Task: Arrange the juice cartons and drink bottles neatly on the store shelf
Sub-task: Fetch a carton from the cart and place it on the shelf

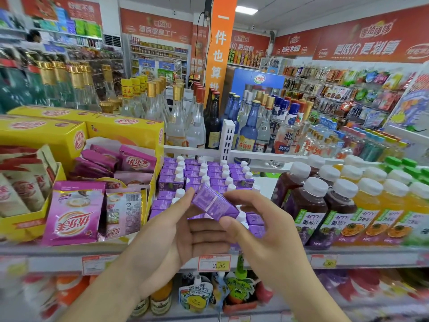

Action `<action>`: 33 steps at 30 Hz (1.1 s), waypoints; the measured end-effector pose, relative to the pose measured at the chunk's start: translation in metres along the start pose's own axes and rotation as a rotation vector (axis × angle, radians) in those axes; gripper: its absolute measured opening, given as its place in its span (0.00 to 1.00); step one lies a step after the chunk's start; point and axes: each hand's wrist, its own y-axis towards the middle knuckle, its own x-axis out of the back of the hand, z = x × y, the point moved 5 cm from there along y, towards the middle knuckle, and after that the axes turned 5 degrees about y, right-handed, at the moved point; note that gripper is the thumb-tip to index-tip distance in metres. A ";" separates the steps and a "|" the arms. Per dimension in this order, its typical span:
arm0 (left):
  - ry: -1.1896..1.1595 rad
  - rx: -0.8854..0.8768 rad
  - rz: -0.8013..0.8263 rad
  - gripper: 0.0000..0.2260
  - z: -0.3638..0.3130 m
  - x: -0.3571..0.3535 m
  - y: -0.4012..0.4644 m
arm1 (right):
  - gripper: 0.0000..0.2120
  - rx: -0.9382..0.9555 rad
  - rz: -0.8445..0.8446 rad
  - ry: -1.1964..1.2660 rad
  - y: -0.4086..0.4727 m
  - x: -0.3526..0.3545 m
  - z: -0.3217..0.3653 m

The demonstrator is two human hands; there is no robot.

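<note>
A small purple juice carton [214, 202] is held tilted above the shelf, between both hands. My left hand [183, 231] cups it from below and the left, thumb against its upper end. My right hand [257, 226] pinches its lower right end with thumb and fingers. Beneath it stand rows of matching purple cartons with white caps [204, 175], upright and packed close. To the right stand dark grape juice bottles [306, 203] and orange juice bottles [369, 205], all with white caps.
Pink drink-powder sachets [74, 212] and yellow boxes [46, 135] fill the shelf's left side. Glass liquor bottles [197, 122] stand behind a white divider rail [255, 155]. The shelf edge carries price tags [214, 263]. Pouches and bottles sit on the lower shelf [199, 296].
</note>
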 end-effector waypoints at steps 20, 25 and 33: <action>0.867 -0.515 -0.191 0.23 -0.026 0.001 0.002 | 0.14 -0.131 -0.078 0.248 0.009 0.021 -0.022; 1.024 -0.437 -0.024 0.23 -0.043 -0.011 0.026 | 0.16 -0.129 0.043 0.169 0.025 0.039 -0.024; 1.237 -0.506 -0.127 0.15 -0.057 -0.035 0.092 | 0.18 0.169 -0.219 -0.464 0.044 0.101 -0.002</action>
